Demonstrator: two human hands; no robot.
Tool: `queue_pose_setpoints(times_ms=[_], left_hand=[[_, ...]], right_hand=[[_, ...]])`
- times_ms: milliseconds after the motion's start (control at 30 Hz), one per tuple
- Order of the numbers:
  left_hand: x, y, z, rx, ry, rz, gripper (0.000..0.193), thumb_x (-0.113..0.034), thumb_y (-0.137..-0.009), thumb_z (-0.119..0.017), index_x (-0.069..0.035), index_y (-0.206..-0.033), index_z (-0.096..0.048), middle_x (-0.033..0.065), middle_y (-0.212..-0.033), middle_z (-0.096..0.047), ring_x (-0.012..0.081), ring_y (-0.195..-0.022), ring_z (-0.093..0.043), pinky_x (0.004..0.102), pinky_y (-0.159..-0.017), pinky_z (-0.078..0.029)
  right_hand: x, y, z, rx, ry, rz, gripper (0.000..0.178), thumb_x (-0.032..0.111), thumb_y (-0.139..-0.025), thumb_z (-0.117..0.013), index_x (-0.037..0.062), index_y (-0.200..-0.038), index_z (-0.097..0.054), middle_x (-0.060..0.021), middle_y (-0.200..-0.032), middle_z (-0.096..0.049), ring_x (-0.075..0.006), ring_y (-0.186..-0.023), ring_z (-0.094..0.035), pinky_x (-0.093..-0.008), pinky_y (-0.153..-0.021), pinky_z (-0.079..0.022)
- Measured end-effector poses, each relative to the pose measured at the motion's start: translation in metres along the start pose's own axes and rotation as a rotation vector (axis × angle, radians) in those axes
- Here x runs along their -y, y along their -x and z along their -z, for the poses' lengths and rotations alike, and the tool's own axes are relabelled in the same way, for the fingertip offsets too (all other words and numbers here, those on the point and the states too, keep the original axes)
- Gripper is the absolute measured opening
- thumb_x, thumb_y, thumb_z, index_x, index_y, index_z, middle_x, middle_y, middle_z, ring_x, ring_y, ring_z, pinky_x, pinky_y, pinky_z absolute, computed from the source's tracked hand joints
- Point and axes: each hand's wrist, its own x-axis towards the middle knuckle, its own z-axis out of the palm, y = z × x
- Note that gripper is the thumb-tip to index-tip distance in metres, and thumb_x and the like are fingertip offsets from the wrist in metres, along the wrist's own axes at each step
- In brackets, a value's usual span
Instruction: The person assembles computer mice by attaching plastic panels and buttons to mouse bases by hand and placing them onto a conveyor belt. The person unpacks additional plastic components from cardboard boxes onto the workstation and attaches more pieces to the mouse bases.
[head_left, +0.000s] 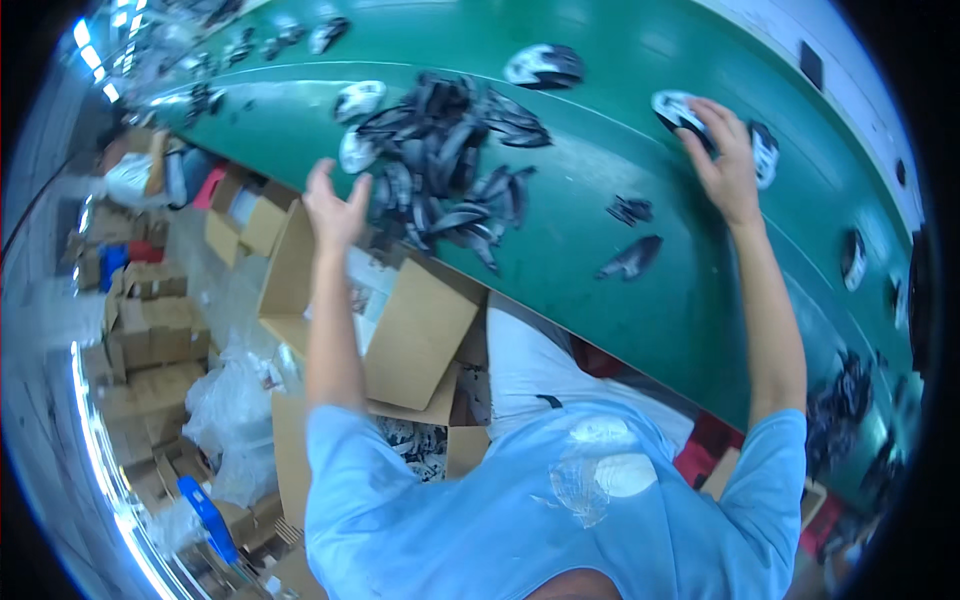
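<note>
My right hand (722,165) reaches across the green work surface, fingers and thumb curved over a white-and-black, mouse-shaped shell (672,104). Just beyond that hand lies another such shell (765,155). Over an open cardboard box, my left hand (337,205) is held with thumb and fingers apart, nothing in it. Beside it, at the left of a heap of curved black plastic pieces (440,160), a white shell (356,150) rests. A loose black piece (631,258) and a small dark cluster (629,209) sit between the heap and my right arm.
The green work surface (590,290) carries more shells, one (544,67) at the far side. Below my left arm stand open cardboard boxes (420,325). Stacked cartons (155,330) and clear plastic bags (235,400) fill the left floor. Another person (150,178) is at the far left.
</note>
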Motion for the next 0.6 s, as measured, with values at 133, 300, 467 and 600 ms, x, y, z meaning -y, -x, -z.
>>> queue_pose_setpoints(times_ms=[133, 300, 467, 600], left_hand=[[0.075, -0.061, -0.006, 0.297, 0.054, 0.141, 0.092, -0.038, -0.076, -0.088, 0.005, -0.146, -0.046, 0.0264, -0.131, -0.064, 0.0316, -0.121, -0.063, 0.0396, -0.104, -0.047], [0.111, -0.088, -0.015, 0.404, -0.022, 0.113, 0.079, -0.035, -0.079, -0.087, 0.005, -0.136, -0.051, 0.0228, -0.116, -0.071, 0.0292, -0.104, -0.069, 0.0394, -0.093, -0.052], [0.112, -0.051, 0.009, -0.177, 0.101, 0.223, 0.068, -0.032, -0.076, -0.090, 0.002, -0.124, -0.057, 0.0129, -0.112, -0.067, 0.0226, -0.096, -0.064, 0.0374, -0.088, -0.052], [0.005, -0.017, 0.012, -0.067, 0.758, 0.521, 0.037, -0.020, -0.087, -0.082, -0.004, -0.115, -0.064, 0.0016, -0.095, -0.069, 0.0082, -0.076, -0.061, 0.0237, -0.067, -0.048]], right_hand=[[0.054, 0.009, 0.013, 0.367, -0.360, 0.029, 0.022, 0.019, -0.087, -0.076, 0.0076, -0.106, -0.076, -0.0104, -0.102, -0.071, -0.0296, -0.100, -0.065, -0.0401, -0.090, -0.052], [0.068, 0.007, -0.003, 0.460, -0.284, 0.066, 0.027, 0.026, -0.084, -0.079, 0.0074, -0.103, -0.075, -0.0087, -0.099, -0.071, -0.0300, -0.095, -0.063, -0.0403, -0.086, -0.052], [0.058, 0.010, -0.002, 0.547, -0.200, 0.133, 0.019, 0.023, -0.085, -0.075, 0.0069, -0.095, -0.074, -0.0131, -0.087, -0.068, -0.0334, -0.089, -0.065, -0.0447, -0.079, -0.053], [0.065, 0.026, 0.028, 0.392, -0.174, 0.089, 0.013, 0.011, -0.086, -0.073, 0.0053, -0.098, -0.076, -0.0130, -0.087, -0.070, -0.0296, -0.082, -0.066, -0.0393, -0.076, -0.053]])
